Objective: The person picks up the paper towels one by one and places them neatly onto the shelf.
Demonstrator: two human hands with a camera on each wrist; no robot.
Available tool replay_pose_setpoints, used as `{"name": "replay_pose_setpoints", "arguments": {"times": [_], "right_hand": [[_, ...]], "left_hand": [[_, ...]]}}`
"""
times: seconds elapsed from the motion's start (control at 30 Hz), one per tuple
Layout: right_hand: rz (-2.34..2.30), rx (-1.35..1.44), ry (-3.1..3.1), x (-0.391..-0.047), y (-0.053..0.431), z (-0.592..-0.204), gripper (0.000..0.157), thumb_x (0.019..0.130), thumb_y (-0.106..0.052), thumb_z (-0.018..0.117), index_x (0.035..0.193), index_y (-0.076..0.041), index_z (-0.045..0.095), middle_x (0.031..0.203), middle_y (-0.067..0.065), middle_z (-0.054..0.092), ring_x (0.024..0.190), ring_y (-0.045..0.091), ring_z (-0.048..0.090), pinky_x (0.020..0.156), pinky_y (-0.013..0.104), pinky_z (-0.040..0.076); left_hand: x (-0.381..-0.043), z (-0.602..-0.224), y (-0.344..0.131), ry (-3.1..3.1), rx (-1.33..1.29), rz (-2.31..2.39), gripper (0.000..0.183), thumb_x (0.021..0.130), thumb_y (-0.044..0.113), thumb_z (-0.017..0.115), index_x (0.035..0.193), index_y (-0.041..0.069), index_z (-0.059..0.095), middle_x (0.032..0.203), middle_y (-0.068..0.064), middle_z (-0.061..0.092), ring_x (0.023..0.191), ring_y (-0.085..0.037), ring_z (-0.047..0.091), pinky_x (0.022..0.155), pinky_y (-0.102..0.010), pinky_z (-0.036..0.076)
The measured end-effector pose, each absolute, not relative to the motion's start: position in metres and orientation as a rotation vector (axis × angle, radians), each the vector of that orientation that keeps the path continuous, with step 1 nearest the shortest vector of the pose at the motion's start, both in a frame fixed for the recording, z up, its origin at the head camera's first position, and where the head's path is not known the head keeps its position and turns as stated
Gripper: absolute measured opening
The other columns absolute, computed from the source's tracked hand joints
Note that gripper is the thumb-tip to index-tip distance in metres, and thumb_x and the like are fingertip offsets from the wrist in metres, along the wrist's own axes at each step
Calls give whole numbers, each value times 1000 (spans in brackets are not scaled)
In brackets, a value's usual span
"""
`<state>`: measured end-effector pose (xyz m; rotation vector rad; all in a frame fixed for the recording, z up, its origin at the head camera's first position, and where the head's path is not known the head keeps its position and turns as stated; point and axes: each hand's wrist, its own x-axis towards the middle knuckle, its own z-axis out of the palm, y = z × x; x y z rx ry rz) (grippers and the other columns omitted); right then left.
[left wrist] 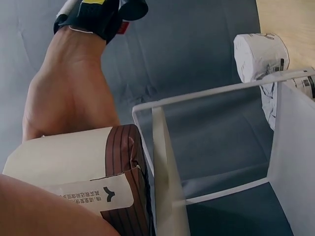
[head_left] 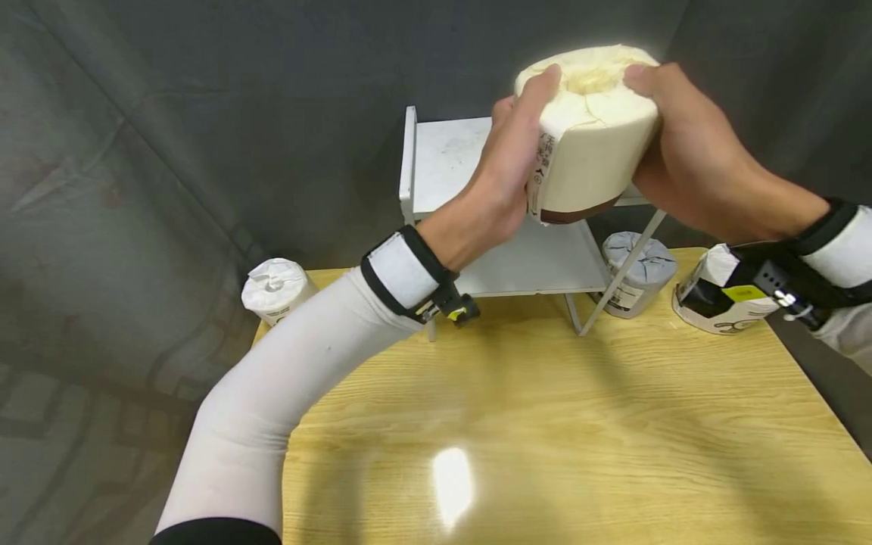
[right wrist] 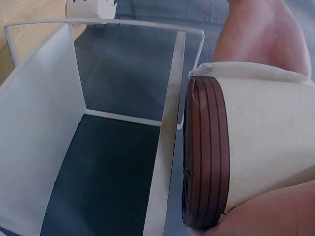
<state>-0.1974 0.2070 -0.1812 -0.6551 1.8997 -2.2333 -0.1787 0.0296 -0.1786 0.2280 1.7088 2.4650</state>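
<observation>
Left hand and right hand are clamping one cream wrapped roll from opposite sides, thumbs pressing its creased top beside the sunken core. The wrapper is showing smooth sides, a printed label at left and a brown, dark-striped band round the base. The roll is sitting between the palms, close to the white rack; contact: cannot tell. The rack is standing at the far side of the glossy wood-grain table. Far left, a crinkled white roll is standing; right of the rack, a grey roll and a black-and-white roll, the right wrist strap and its camera partly covering the latter.
</observation>
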Motion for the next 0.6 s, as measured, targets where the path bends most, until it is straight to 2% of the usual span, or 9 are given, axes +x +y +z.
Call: {"name": "replay_pose_setpoints", "arguments": {"times": [0.13,0.4,0.6], "right_hand": [[-2184,-653,1929,-203,211,-180,47,113,-39,34,156,-22,29,153,4,31,140,24,28,122,45,18],[-2174,-656,1933,-220,218,-177,46,114,-37,32,157,-22,30,153,3,32,140,22,28,123,41,17],[-2165,-635,1926,-233,221,-174,45,114,-36,32,157,-22,32,152,2,34,138,21,33,121,40,25]], "left_hand": [[-185,-178,32,1718,236,2460,24,107,47,50,114,24,45,105,-6,65,83,-21,69,73,-37,58],[-201,-175,42,1661,274,2514,40,109,42,46,97,10,66,87,-8,69,74,-22,69,62,-36,57],[-213,-172,46,1680,201,2535,42,109,42,46,97,10,71,88,-7,71,75,-20,69,64,-35,56]]}}
